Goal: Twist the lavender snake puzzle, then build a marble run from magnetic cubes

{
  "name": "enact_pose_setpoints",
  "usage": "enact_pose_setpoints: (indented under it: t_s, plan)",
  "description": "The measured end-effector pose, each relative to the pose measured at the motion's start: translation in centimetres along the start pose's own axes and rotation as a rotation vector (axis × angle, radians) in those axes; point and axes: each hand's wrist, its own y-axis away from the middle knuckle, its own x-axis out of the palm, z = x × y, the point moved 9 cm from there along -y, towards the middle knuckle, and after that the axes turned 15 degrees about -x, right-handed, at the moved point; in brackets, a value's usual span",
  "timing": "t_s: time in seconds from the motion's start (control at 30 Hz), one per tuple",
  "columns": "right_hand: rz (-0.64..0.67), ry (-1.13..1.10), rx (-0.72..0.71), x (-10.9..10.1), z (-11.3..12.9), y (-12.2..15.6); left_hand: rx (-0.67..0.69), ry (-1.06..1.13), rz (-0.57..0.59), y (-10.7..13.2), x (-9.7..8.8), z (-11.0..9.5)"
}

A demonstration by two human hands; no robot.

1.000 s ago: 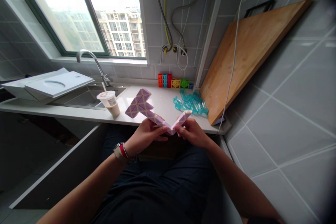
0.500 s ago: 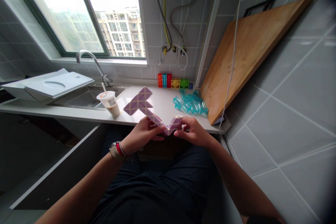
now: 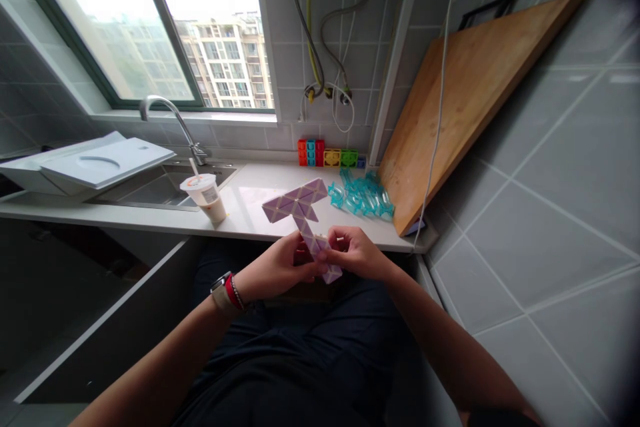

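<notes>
Both of my hands hold a pink-purple snake twist puzzle (image 3: 300, 207) made of triangular segments, just in front of the white counter (image 3: 250, 197). My left hand (image 3: 277, 268) grips its lower part from the left, fingers closed round it. My right hand (image 3: 356, 252) pinches the near end from the right. The puzzle's upper part forms a T shape that sticks up over the counter's edge. A watch and red band sit on my left wrist.
On the counter stand a lidded cup with a straw (image 3: 204, 195), a pile of clear teal pieces (image 3: 364, 195) and a row of coloured blocks (image 3: 329, 155). A wooden board (image 3: 470, 93) leans on the right wall. A sink with faucet (image 3: 173, 121) lies at the left.
The puzzle's right arm has been folded down and in, and its upper part has swung right into a T shape. Both hands have drawn closer together.
</notes>
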Motion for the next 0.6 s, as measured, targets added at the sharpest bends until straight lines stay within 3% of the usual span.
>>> enact_pose_setpoints:
  t_s: [0.2,0.47,0.6]
  plan:
    - [-0.05,0.154,-0.044,0.0,0.1,0.1,-0.084,0.019,0.06,-0.2,-0.2,1.2]
    - [0.004,0.146,-0.059,-0.7,0.7,-0.3,-0.031,0.05,-0.228,-0.2,-2.9,-0.1]
    - [0.004,0.128,-0.025,-0.8,0.2,-0.3,-0.011,0.082,-0.229,0.0,-3.2,-0.5]
